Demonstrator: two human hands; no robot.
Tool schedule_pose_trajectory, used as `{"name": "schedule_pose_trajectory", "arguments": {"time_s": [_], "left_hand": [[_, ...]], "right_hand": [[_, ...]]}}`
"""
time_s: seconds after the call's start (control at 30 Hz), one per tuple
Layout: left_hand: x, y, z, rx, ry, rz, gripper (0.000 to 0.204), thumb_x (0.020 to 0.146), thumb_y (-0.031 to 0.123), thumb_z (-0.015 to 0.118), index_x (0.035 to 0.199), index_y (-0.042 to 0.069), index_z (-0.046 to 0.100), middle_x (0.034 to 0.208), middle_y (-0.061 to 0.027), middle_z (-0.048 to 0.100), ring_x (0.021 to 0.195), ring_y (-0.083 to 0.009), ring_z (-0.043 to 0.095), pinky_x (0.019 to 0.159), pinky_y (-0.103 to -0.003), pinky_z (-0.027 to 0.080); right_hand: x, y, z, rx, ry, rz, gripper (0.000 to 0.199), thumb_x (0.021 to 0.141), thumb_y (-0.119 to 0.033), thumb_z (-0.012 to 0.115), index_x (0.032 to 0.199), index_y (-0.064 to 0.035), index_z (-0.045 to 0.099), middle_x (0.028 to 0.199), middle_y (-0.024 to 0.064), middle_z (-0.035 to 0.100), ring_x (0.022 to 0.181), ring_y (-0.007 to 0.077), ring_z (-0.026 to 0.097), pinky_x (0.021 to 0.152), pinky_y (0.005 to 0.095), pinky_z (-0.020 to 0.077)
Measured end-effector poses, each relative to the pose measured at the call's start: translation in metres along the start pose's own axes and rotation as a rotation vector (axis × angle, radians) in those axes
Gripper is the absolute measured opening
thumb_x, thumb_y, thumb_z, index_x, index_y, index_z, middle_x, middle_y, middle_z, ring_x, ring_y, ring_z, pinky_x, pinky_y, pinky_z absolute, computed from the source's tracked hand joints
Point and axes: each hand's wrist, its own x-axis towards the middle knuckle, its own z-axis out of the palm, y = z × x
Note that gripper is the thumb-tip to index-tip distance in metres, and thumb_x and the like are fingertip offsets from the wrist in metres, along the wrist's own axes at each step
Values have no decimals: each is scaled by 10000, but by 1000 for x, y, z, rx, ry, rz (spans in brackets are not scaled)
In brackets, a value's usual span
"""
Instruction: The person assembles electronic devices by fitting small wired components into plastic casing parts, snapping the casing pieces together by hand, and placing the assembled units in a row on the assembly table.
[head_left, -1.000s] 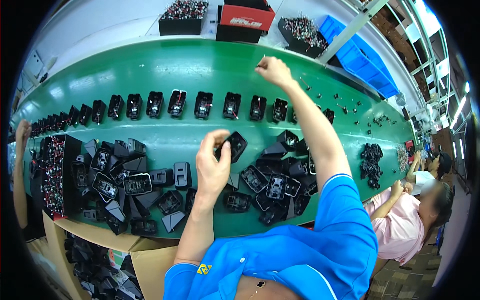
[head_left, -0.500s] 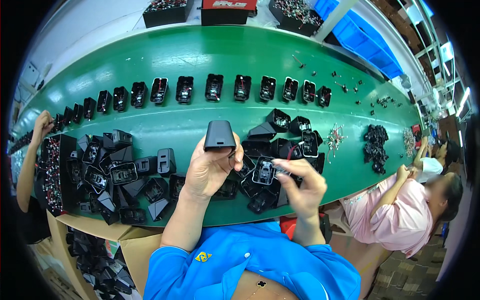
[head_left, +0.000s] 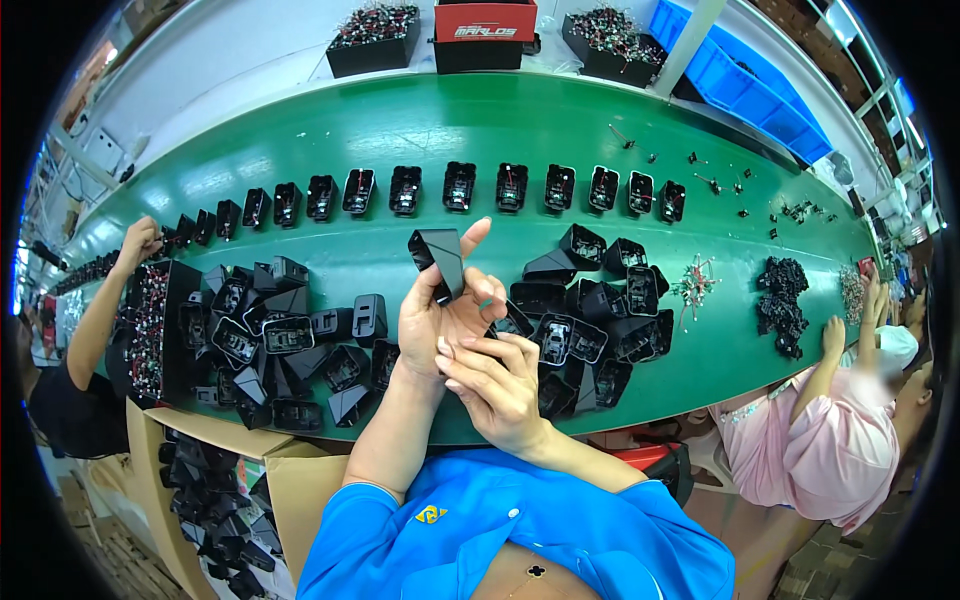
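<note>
My left hand [head_left: 422, 335] is raised over the near part of the green table, gripping a black plastic housing [head_left: 443, 262] between thumb and fingers. The housing is tilted, its open side partly showing. Against the left palm, the fingers of my right hand [head_left: 508, 392] are drawn together; what they hold, if anything, is hidden. A small green spot shows by the left fingertips, too small to name. Right beside my hands lies a heap of black housings [head_left: 590, 345], several with their hollow insides facing up. Another heap of such housings [head_left: 290, 335] lies to the left.
A row of housings with parts inside [head_left: 512, 188] crosses the table [head_left: 400, 120]. At right are bundled wire leads [head_left: 695, 285] and a pile of black parts [head_left: 782, 305]. A full black box [head_left: 165, 330] stands left, near a co-worker's hand [head_left: 142, 238]. Another person [head_left: 810, 430] sits right.
My right hand has moved left from the heap to my left palm. The housing in my left hand has turned from its closed outer face to show its hollow side. The view has shifted slightly.
</note>
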Motion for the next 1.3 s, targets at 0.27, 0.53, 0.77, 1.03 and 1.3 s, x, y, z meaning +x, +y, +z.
{"name": "schedule_pose_trajectory", "arguments": {"time_s": [0.27, 0.53, 0.77, 1.03, 1.3], "left_hand": [[4, -7, -10, -106, -236, -30, 686, 1002, 372, 389, 1551, 39, 149, 957, -137, 647, 881, -261, 588, 728, -336, 540], [5, -8, -5, 174, -10, 15, 604, 1027, 286, 367, 1565, 151, 131, 1221, -184, 567, 960, -268, 607, 745, -344, 573], [4, -17, 26, 200, 53, 18, 569, 1043, 241, 373, 1563, 213, 142, 1362, -199, 477, 1038, -246, 618, 760, -329, 584], [-1, -23, 20, 293, -12, -22, 536, 1058, 327, 342, 1542, 136, 214, 1347, -200, 500, 1003, -207, 617, 784, -263, 550], [-2, -21, 17, 662, 37, -49, 503, 1058, 337, 372, 1472, 56, 323, 1303, -164, 526, 1022, -187, 603, 825, -250, 511]], "right_hand": [[-10, -4, 4, 211, 59, 188, 285, 802, -102, 731, 1079, -158, 698, 1069, -86, 698, 1053, 130, 575, 1041, 395, 299], [-13, 5, -7, 151, 77, 171, 253, 774, -69, 753, 998, -171, 693, 1096, -76, 707, 1083, 132, 561, 1067, 378, 277], [12, 19, -51, 187, 91, 186, 167, 799, -107, 738, 940, -176, 682, 1053, -107, 707, 1120, 129, 549, 1056, 381, 258], [31, 39, -53, 127, 87, 215, 101, 825, -108, 710, 901, -166, 679, 1054, -101, 716, 1206, 172, 501, 1067, 409, 209], [30, 44, -58, 61, -46, 261, 85, 810, -117, 718, 872, -167, 690, 1171, -30, 680, 1248, 242, 454, 1074, 435, 195]]}}
